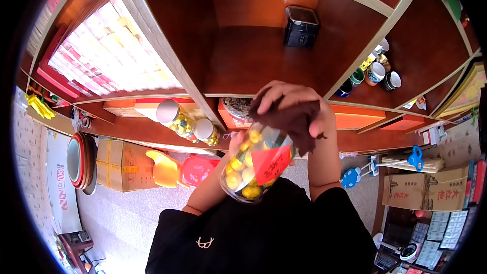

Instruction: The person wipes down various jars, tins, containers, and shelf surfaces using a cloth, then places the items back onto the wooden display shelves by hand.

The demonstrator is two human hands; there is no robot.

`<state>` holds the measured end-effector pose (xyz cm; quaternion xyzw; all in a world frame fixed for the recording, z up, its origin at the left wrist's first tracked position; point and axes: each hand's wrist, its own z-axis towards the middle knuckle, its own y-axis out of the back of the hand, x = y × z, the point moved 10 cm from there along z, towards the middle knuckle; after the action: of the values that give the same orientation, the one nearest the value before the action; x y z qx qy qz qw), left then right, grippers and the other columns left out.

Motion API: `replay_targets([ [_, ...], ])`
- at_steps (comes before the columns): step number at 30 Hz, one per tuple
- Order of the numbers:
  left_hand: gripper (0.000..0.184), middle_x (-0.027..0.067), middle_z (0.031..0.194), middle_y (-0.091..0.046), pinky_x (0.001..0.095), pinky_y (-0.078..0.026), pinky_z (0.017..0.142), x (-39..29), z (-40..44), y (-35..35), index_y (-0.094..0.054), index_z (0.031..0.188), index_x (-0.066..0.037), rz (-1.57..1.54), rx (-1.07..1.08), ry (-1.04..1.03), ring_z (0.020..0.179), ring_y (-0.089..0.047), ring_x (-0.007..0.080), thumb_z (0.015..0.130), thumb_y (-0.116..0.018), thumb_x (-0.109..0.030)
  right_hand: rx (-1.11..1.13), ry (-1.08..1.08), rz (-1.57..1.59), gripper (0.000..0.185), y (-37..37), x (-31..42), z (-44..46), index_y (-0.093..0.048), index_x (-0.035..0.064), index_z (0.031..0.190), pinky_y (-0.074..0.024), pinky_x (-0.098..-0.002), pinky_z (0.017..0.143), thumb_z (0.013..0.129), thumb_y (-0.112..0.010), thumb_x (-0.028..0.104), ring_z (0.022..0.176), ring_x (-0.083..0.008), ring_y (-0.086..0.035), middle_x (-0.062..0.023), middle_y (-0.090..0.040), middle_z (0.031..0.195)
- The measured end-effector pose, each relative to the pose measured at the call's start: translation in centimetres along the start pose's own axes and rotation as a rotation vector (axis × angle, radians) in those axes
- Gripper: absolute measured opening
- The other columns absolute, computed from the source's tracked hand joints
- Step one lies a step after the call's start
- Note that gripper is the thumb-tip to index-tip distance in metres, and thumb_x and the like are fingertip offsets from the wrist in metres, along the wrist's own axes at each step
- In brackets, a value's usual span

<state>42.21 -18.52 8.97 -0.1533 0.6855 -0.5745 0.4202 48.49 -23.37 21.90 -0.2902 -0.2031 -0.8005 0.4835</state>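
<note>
A clear jar (pixel 238 172) with a red label, filled with yellow-wrapped balls, is tilted in front of my chest. My left hand (pixel 236 141) grips it from its left side, mostly hidden behind the jar. A dark brown cloth (pixel 289 119) is in my right hand (pixel 291 96), bunched over the top end of the jar. Whatever lid the jar has is covered by the cloth. Two more jars with pale lids, a larger jar (pixel 175 119) and a smaller jar (pixel 207 132), stand on the lower shelf to the left.
Ahead rises a wooden shelf unit (pixel 258 61) with a black tin (pixel 301 26) in its middle compartment. Small cups (pixel 375 72) sit in the right compartment. Below left are a cardboard box (pixel 116 165), a yellow chair (pixel 165 167) and a red stool (pixel 198 171). Another carton (pixel 426 190) stands at right.
</note>
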Motion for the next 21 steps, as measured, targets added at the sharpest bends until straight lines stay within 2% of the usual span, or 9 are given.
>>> replay_targets([
  [1,0.106,0.0179,0.142,-0.043,0.0456,-0.041,0.106,0.0,0.0,0.0,-0.024,0.149,-0.005,-0.011,-0.036,-0.019,0.127,-0.049,0.0338,0.074,-0.070,-0.064,-0.327,-0.170,0.248,0.059,0.4,-1.2,-1.0,-0.065,-0.0022,0.113,-0.0466,-0.0394,0.094,0.070,-0.077,0.037,0.104,-0.0289,-0.060,-0.0163,-0.065,0.112],
  [2,0.108,0.0179,0.142,-0.042,0.0463,-0.041,0.106,-0.1,-0.1,0.2,-0.023,0.149,-0.006,-0.021,-0.073,-0.038,0.127,-0.048,0.0347,0.073,-0.069,-0.067,-0.327,-0.171,0.251,0.059,-0.2,-1.0,-1.7,-0.065,-0.0022,0.113,-0.0466,-0.0394,0.094,0.070,-0.077,0.037,0.104,-0.0289,-0.060,-0.0163,-0.065,0.112],
  [4,0.107,0.0186,0.140,-0.045,0.0433,-0.042,0.106,-0.8,0.3,4.7,-0.025,0.149,-0.002,0.073,-0.003,-0.018,0.126,-0.050,0.0322,0.073,-0.073,-0.060,-0.752,-0.500,0.197,0.060,3.1,-3.8,-6.7,-0.062,-0.0022,0.117,-0.0493,-0.0306,0.089,0.072,-0.077,0.035,0.098,-0.0190,-0.062,-0.0111,-0.065,0.109],
  [8,0.103,0.0171,0.138,-0.048,0.0370,-0.040,0.105,-2.4,1.2,3.4,-0.029,0.145,0.007,0.363,-0.005,-0.079,0.125,-0.051,0.0257,0.070,-0.080,-0.041,-0.857,-0.561,0.043,0.071,3.8,-4.3,-9.8,-0.052,-0.0022,0.128,-0.0478,-0.0312,0.091,0.076,-0.071,0.043,0.105,-0.0195,-0.061,-0.0133,-0.063,0.116],
  [10,0.104,0.0176,0.142,-0.045,0.0357,-0.033,0.110,-4.1,1.6,2.3,-0.026,0.146,0.007,0.641,-0.045,-0.237,0.129,-0.046,0.0251,0.069,-0.081,-0.037,-1.165,-0.471,-0.065,0.052,3.8,-2.6,-10.5,-0.060,-0.0018,0.118,-0.0500,-0.0252,0.080,0.084,-0.069,0.036,0.092,-0.0123,-0.062,-0.0066,-0.066,0.105],
  [11,0.107,0.0190,0.145,-0.041,0.0356,-0.027,0.113,-4.6,1.9,2.4,-0.023,0.147,0.010,0.729,-0.059,-0.263,0.135,-0.039,0.0254,0.067,-0.083,-0.029,-1.220,-0.371,-0.135,0.046,3.4,-1.9,-10.5,-0.057,-0.0023,0.120,-0.0489,-0.0272,0.082,0.093,-0.061,0.034,0.094,-0.0132,-0.060,-0.0069,-0.063,0.108],
  [15,0.110,0.0235,0.146,-0.038,0.0382,-0.026,0.114,-6.9,1.6,0.5,-0.019,0.146,0.013,1.082,-0.142,-0.509,0.138,-0.035,0.0281,0.064,-0.086,-0.016,-1.306,-0.407,-0.410,0.039,1.6,-2.9,-12.8,-0.051,-0.0035,0.123,-0.0429,-0.0317,0.093,0.101,-0.049,0.029,0.107,-0.0171,-0.054,-0.0092,-0.057,0.119],
  [20,0.115,0.0210,0.140,-0.042,0.0385,-0.036,0.108,-9.1,-0.1,-1.2,-0.016,0.148,0.008,1.182,-0.246,-0.893,0.129,-0.045,0.0263,0.062,-0.088,-0.020,-1.005,-0.330,-0.795,0.043,-3.5,-3.3,-12.3,-0.043,-0.0094,0.130,-0.0398,-0.0371,0.100,0.101,-0.039,0.021,0.114,-0.0230,-0.053,-0.0173,-0.055,0.126],
  [21,0.116,0.0200,0.139,-0.042,0.0386,-0.037,0.107,-9.2,-0.4,-1.0,-0.017,0.148,0.008,1.162,-0.272,-0.933,0.128,-0.046,0.0263,0.062,-0.088,-0.021,-0.982,-0.429,-0.823,0.042,-4.0,-4.3,-13.5,-0.042,-0.0071,0.133,-0.0405,-0.0367,0.100,0.101,-0.040,0.020,0.116,-0.0230,-0.053,-0.0155,-0.055,0.128],
])
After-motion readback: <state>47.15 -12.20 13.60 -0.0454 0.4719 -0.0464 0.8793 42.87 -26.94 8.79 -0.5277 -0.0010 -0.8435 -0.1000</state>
